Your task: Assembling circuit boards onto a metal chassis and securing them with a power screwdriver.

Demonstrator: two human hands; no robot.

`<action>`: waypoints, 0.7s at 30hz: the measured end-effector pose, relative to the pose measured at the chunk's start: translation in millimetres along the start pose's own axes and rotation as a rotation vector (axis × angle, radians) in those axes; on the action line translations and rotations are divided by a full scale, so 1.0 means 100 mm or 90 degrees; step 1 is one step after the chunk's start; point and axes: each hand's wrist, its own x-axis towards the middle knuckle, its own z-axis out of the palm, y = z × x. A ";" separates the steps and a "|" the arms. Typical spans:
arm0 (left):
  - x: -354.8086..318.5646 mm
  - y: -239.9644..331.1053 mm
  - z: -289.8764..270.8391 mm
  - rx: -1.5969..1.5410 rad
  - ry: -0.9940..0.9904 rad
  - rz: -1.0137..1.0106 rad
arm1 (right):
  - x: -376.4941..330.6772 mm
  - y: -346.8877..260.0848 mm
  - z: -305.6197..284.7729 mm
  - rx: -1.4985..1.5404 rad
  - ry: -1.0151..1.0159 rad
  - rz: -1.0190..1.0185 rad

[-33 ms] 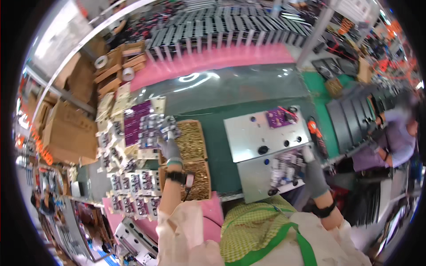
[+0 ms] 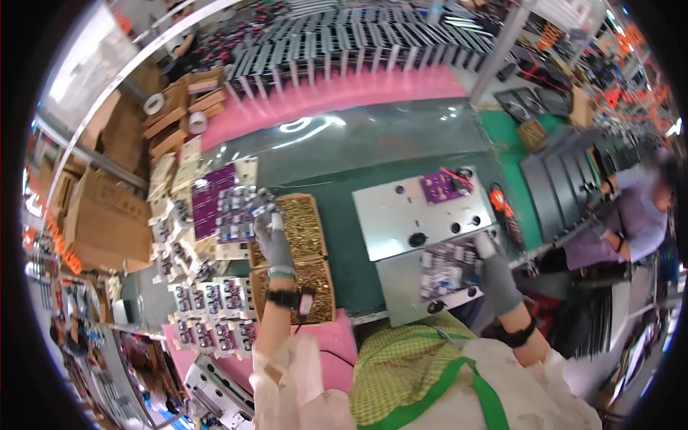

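Filling the middle of the workshop, a green workbench [image 2: 344, 266] carries a silver metal panel [image 2: 381, 223] on the right, lying lengthwise left to right; left of it sits a cardboard tray of brass-coloured screws [image 2: 319, 222]. Populated circuit boards [image 2: 233, 209], running near to far, lie just left of the gloved left hand [image 2: 275, 247], the nearer one. The gloved right hand [image 2: 497, 276] is at the panel's near right corner. I cannot tell whether either pinches anything.

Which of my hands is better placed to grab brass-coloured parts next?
Probably your left hand: it's close to the brass-coloured parts, while your right hand is farther off, by the lower metal panel.
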 end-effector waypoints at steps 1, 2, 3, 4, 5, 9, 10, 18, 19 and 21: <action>-0.39 0.22 0.07 -0.118 -0.135 0.066 | 0.01 0.02 0.09 -0.034 0.027 0.018; -0.69 0.44 0.17 -0.222 -0.307 -0.066 | 0.02 0.03 0.19 0.039 0.022 0.025; -0.95 0.64 0.25 -0.325 -0.467 -0.209 | 0.05 0.04 0.33 0.091 0.060 0.085; -1.21 0.82 0.28 -0.188 -0.571 -0.147 | 0.03 0.02 0.39 0.080 0.025 0.024; -1.43 0.97 0.31 -0.094 -0.671 -0.061 | 0.02 0.00 0.46 0.054 -0.024 -0.046; -1.71 1.26 0.46 -0.010 -0.577 -0.161 | -0.06 -0.17 0.53 0.168 -0.131 -0.016; -1.73 1.28 0.47 -0.078 -0.546 -0.177 | -0.05 -0.22 0.51 0.155 -0.168 0.007; -1.88 1.26 0.49 -0.200 -0.495 -0.261 | -0.10 -0.26 0.43 0.170 -0.224 0.006; -1.89 1.26 0.47 -0.213 -0.490 -0.254 | -0.09 -0.25 0.42 0.166 -0.220 0.020; -1.91 1.27 0.44 -0.215 -0.492 -0.263 | -0.07 -0.24 0.40 0.122 -0.245 0.034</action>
